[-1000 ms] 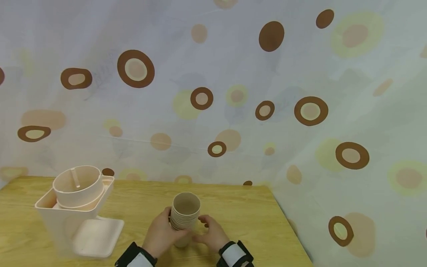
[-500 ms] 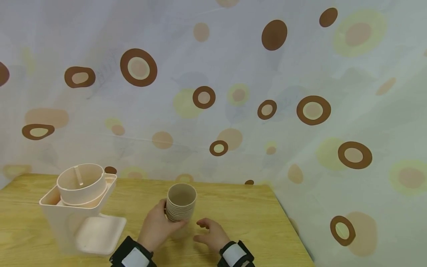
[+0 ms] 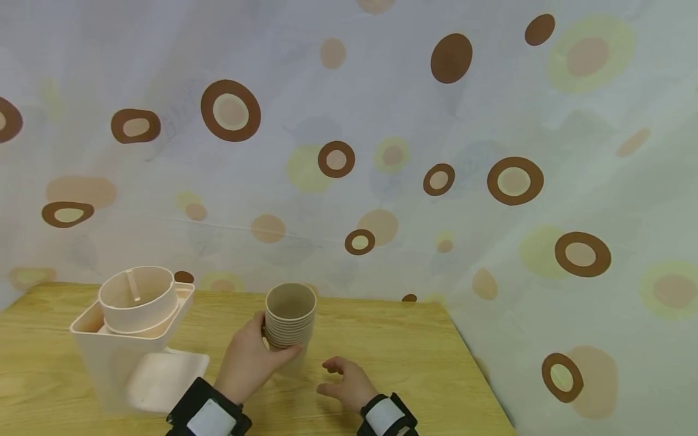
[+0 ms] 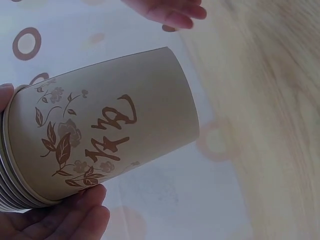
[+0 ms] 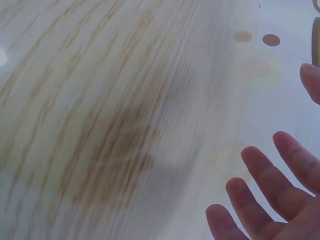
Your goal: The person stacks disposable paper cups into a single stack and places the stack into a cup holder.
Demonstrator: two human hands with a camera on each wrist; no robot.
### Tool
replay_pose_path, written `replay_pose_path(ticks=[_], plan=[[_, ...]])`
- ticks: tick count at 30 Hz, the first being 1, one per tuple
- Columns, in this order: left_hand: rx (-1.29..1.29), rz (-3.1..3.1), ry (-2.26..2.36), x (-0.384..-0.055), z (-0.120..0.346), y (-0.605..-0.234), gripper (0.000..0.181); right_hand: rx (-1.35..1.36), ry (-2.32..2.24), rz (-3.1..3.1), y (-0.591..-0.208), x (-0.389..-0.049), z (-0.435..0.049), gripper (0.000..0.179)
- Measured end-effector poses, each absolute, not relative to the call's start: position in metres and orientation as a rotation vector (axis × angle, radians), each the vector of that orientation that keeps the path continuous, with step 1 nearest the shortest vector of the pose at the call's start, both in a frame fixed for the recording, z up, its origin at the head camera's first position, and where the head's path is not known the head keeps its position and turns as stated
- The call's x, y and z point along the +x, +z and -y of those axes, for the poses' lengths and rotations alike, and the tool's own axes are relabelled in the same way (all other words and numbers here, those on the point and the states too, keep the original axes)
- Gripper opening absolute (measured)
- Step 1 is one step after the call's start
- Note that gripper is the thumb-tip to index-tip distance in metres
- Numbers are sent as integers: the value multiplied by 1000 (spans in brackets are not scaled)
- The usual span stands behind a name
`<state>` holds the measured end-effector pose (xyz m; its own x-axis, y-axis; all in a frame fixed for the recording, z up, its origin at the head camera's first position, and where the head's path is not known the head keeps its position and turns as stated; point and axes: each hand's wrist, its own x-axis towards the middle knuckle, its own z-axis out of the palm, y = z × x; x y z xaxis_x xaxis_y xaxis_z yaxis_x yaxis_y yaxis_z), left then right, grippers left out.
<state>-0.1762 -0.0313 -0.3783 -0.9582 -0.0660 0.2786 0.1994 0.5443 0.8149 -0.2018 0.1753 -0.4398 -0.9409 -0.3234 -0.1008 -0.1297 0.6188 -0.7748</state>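
A nested stack of beige paper cups [image 3: 291, 315] stands upright in my left hand [image 3: 251, 357], which grips it with the thumb in front and fingers behind. Close up in the left wrist view, the lowest paper cup [image 4: 110, 120] shows brown flowers and brown lettering, and stacked rims lie toward the fingers [image 4: 85, 215]. To the right of the stack, apart from it, my right hand [image 3: 349, 384] holds nothing, its fingers spread and slightly bent. The right wrist view shows those spread fingers [image 5: 270, 185] over the table.
On the left of the wooden table [image 3: 414, 363] stands a cream plastic container [image 3: 114, 363] with a round cup-shaped part [image 3: 139, 306] on top and a flat tray [image 3: 163, 381] at its front. A patterned cloth [image 3: 382, 109] hangs behind the table and along its right side.
My left hand has lifted the stack of paper cups up and slightly left, away from my right hand. The right hand has let go of the stack and stays near its place.
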Motion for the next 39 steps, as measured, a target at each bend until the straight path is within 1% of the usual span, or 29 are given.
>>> replay_pose_path(ticks=[19, 29, 39], plan=[[-79, 2477, -1323, -170, 38, -362, 68, -392, -1188, -2617, -435, -200, -172, 40], [-110, 2429, -1276, -164, 43, -344, 66, -396, -1198, -2605, -435, -201, -169, 40], [-101, 2423, -1230, -155, 51, -325, 67, -447, -1202, -2603, -429, -197, -166, 40]])
